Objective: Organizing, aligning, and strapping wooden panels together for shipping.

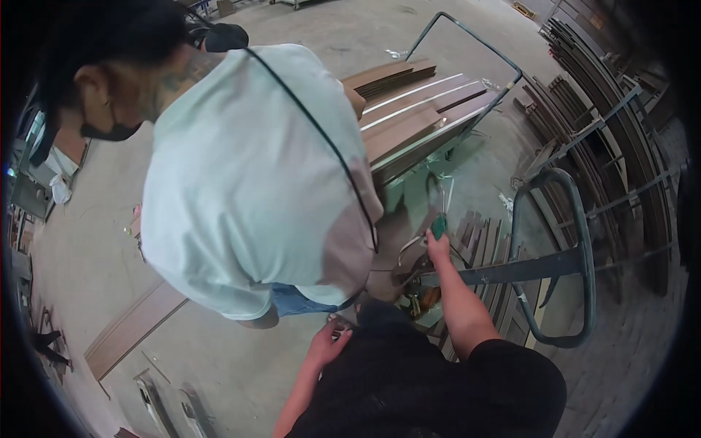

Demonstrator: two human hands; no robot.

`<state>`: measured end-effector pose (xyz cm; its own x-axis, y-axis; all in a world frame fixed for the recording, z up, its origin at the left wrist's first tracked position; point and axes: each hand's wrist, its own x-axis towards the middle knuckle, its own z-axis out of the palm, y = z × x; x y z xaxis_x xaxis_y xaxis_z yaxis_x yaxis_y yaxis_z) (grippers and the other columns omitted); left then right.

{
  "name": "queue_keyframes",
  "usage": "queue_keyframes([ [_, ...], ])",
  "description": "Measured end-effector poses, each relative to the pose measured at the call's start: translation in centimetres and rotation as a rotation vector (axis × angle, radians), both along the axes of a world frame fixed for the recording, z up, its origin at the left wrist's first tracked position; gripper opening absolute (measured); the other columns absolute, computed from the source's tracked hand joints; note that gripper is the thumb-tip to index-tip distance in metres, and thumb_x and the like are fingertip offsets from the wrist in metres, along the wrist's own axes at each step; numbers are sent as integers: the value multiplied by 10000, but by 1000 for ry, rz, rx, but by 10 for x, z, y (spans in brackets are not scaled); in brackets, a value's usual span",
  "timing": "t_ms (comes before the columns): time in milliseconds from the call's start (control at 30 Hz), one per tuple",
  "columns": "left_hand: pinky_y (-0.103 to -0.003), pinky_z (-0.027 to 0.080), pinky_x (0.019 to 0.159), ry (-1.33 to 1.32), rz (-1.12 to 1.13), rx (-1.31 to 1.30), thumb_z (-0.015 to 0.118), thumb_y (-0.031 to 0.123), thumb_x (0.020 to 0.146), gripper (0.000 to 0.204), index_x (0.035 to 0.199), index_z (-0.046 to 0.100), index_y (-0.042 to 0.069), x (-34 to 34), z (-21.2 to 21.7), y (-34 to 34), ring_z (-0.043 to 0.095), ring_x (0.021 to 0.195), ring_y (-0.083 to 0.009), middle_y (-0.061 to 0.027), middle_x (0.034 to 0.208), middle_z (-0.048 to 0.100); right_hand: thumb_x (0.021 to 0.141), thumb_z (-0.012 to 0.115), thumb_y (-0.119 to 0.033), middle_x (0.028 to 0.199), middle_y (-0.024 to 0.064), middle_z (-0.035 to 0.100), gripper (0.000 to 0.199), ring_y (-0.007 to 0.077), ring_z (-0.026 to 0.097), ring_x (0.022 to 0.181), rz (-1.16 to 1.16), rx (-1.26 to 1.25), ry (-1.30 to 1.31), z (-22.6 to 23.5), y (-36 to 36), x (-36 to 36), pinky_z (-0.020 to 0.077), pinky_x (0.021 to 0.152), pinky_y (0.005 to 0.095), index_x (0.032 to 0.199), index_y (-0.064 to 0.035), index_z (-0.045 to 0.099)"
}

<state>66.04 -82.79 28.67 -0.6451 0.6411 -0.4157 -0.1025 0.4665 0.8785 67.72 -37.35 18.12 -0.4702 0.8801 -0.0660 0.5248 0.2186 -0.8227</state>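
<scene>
My right hand (438, 247) reaches forward, closed around a small tool with a green handle (439, 225) whose thin metal end points up toward a stack of brown boards (416, 109) on a cart. My left hand (328, 343) hangs low by my black shirt, fingers loosely curled, with a small object that I cannot make out at its fingertips. A person in a white shirt (248, 175) bends over right in front of me and hides much of the cart's near end.
A grey metal trolley handle (577, 255) loops at the right over dark slats. Long dark strips lean in racks (613, 124) at the far right. A brown board (131, 328) and scraps lie on the concrete floor to the left.
</scene>
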Motion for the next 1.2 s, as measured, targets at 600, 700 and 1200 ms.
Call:
queue_keyframes([
  [600,-309,533,771,-104,412,-163,681,253,910,540,1374,507,38,-47,-4,78,657,814,-182,-102,983,688,910,638,-340,878,247,673,363,409,657,873,448,-59,-262,-34,33,-134,497,787,457,996,12,650],
  [700,-313,535,753,-91,534,-236,683,270,910,541,1362,511,27,-42,-5,79,661,820,-187,-119,1014,697,917,632,-325,832,232,672,351,386,675,826,605,14,-323,-44,24,-162,512,753,436,966,23,640],
  [1200,-380,544,818,-324,936,-568,660,364,911,565,1328,519,9,25,-2,30,702,934,-293,-164,1024,712,894,659,-361,876,301,662,420,458,648,900,1186,-152,-317,-111,-127,-315,511,759,476,989,48,651],
])
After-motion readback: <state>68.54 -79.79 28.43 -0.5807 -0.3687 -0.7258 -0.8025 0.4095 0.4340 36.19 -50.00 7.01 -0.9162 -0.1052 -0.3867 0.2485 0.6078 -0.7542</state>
